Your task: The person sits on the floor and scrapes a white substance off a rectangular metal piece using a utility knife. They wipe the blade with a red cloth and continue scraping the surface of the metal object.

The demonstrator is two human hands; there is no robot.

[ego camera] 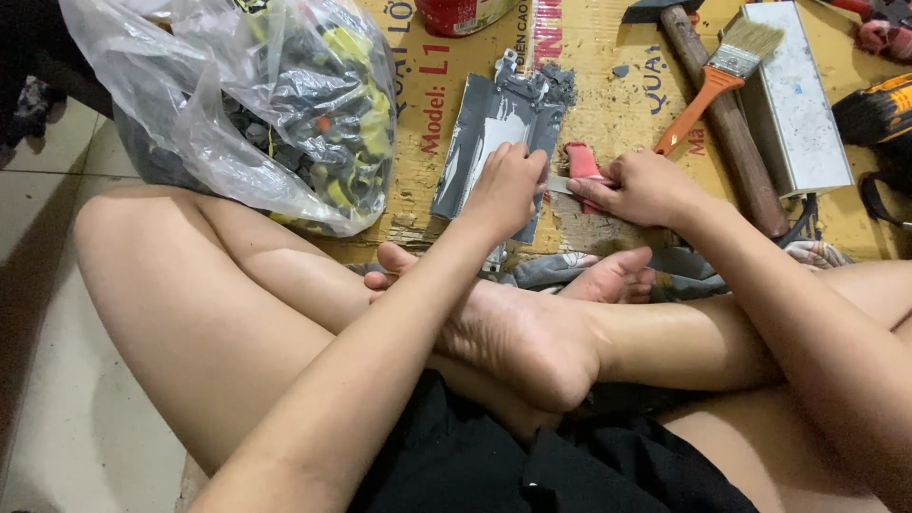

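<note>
Head cam: knife horiz., blade leftward.

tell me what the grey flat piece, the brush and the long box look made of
Flat grey plate: looks like metal or hard plastic, dull and coated; ragged crumbled edges leave it open. Orange-handled paintbrush: smooth glossy handle, likely plastic, shiny metal band, pale bristles. Long silver rectangular box: probably sheet metal, with a matte grey sheen and crisp folded edges.
</note>
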